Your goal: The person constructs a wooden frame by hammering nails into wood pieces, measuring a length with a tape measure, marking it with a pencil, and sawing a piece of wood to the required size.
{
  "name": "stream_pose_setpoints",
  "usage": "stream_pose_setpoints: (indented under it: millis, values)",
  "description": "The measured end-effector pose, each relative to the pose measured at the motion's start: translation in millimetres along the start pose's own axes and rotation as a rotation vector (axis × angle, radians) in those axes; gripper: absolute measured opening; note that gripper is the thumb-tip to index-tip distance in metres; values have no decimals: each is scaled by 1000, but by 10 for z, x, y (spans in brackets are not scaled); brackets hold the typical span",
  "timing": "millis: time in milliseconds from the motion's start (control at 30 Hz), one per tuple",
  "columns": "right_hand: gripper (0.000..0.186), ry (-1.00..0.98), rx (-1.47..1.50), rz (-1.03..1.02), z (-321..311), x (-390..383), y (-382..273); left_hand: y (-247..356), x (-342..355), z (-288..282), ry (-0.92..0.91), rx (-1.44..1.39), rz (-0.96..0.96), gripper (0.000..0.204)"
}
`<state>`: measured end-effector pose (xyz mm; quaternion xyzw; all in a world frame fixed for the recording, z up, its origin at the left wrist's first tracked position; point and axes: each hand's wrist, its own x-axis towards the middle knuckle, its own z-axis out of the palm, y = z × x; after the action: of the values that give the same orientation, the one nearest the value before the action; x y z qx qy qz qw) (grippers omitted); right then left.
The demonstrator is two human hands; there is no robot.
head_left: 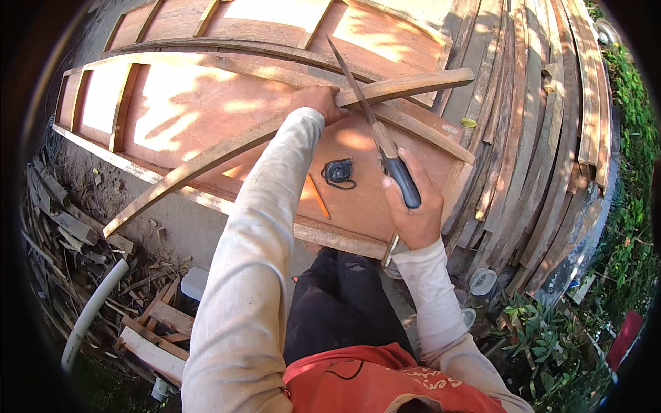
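My left hand (318, 103) is wrapped round a long wooden batten (234, 146), which lies slantwise across a framed plywood panel (172, 113). In my right hand (418, 206) is the dark handle of a handsaw (379, 131). Its blade points away from me and crosses the batten just right of my left hand; whether the teeth are in the wood I cannot tell. On the panel between my arms lie a black tape measure (337, 172) with a wrist strap and an orange pencil (318, 197).
A second framed panel (261, 20) lies beyond the first. Long boards (530, 131) are stacked at the right, with green plants (633, 151) past them. Wood scraps (69, 220) and a pale pipe (93, 313) lie at the left. A white cup-like container (483, 281) stands near the boards.
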<state>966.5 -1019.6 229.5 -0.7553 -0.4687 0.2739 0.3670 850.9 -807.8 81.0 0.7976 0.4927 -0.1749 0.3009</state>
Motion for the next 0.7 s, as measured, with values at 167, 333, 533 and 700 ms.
stream_pose_setpoints:
  millis: [167, 333, 533, 700]
  values:
    - [50, -65, 39, 87, -915, -1358, -334, -27, 36, -237, -25, 43, 11, 61]
    - [50, 33, -23, -49, 50, 138, 267, 159, 64, -186, -51, -5, 23, 66]
    - [50, -107, 28, 46, -850, -1372, -148, -139, 155, -174, -112, 5, -11, 70]
    - [49, -19, -47, -19, -379, -567, 6, 16, 185, -317, -85, -5, -12, 76]
